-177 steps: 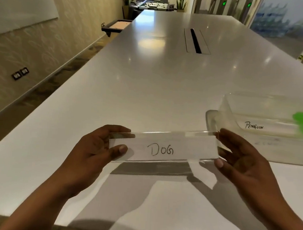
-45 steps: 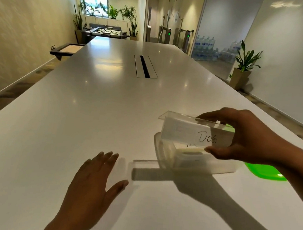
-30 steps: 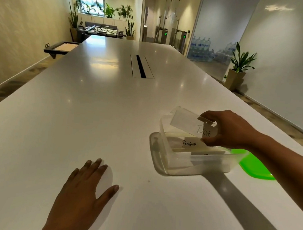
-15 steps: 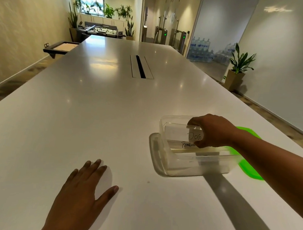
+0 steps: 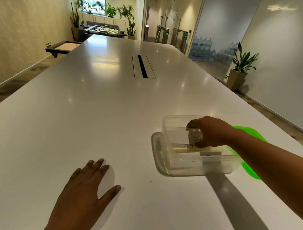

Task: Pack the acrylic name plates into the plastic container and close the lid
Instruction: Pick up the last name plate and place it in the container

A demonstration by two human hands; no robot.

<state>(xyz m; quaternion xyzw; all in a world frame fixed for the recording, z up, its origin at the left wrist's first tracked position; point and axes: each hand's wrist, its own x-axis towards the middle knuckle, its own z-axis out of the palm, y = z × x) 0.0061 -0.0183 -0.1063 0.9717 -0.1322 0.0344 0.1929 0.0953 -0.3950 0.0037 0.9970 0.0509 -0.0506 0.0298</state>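
A clear plastic container (image 5: 164,151) stands open on the white table at the right. My right hand (image 5: 212,132) reaches into it and grips the acrylic name plate marked "DOG" (image 5: 179,136), which stands nearly upright inside. Below it lies another name plate (image 5: 189,149) with its lettering partly covered. The bright green lid (image 5: 249,168) lies on the table behind and to the right of the container, partly hidden by my forearm. My left hand (image 5: 86,193) rests flat on the table at the near left, fingers spread, holding nothing.
The long white table (image 5: 93,110) runs far ahead, with a cable slot (image 5: 142,65) in its middle. A potted plant (image 5: 239,74) stands by the right wall. Water bottles are stacked behind glass. A dark tray (image 5: 62,48) sits at the far left edge.
My right hand has lowered the "DOG" plate from above the container down into it, over the plate lying inside. My left hand let go earlier and lies flat, unmoved.
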